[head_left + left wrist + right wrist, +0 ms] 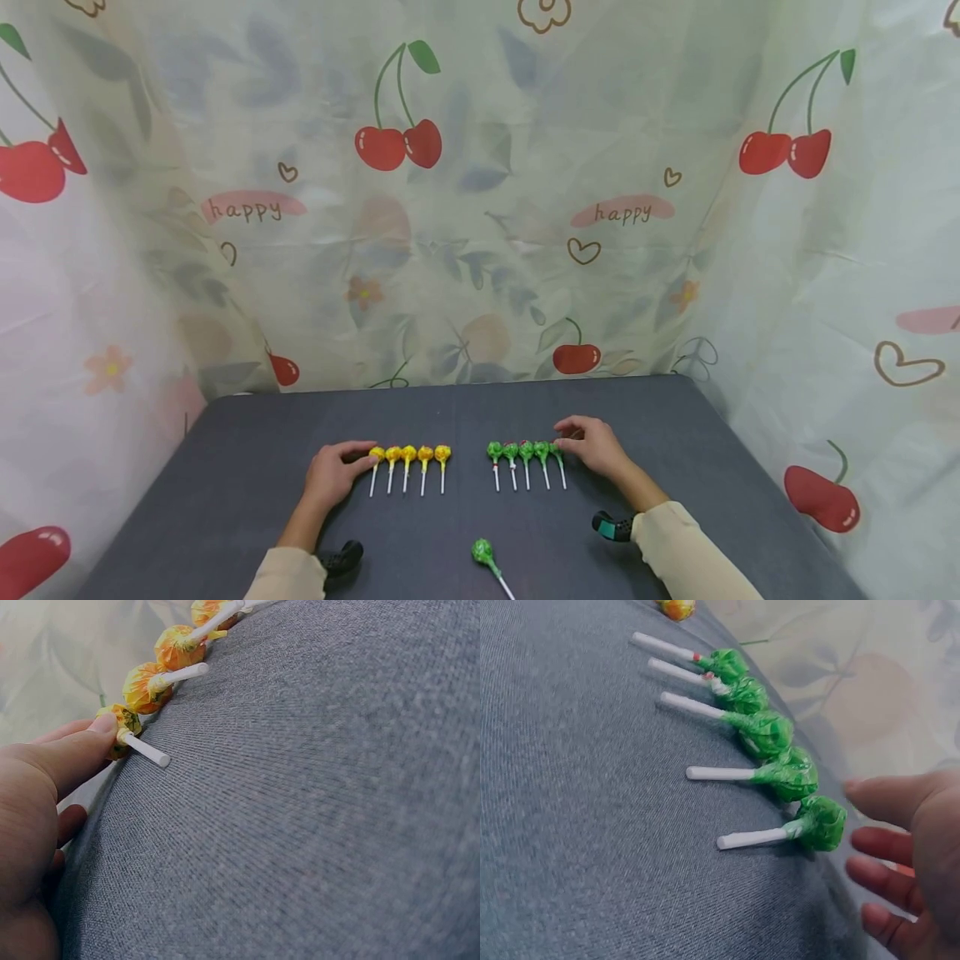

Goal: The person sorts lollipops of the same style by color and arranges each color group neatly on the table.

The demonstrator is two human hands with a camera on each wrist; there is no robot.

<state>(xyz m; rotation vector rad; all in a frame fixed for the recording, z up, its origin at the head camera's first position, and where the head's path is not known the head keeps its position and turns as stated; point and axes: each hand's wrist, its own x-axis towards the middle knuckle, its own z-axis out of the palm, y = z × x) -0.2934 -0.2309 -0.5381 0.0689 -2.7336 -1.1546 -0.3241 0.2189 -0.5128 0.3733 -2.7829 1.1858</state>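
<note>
Several yellow-wrapped lollipops [408, 454] lie in a row on the dark grey tabletop, their white sticks toward me. My left hand [330, 475] is at the left end of that row. Its thumb and forefinger pinch the head of the leftmost yellow lollipop [120, 727], whose stick points away from the palm. To the right is a second row, of green-wrapped lollipops [527, 452]. Just beyond the rightmost green lollipop [823, 823] is my right hand [596, 447], its fingers relaxed and apart, with nothing between them.
One more green lollipop [482, 551] lies by itself nearer to me, its stick slanting toward the lower right. Patterned cloth [480, 208] with cherries hangs behind the table and along both sides. A gap of bare grey tabletop [468, 475] separates the two rows.
</note>
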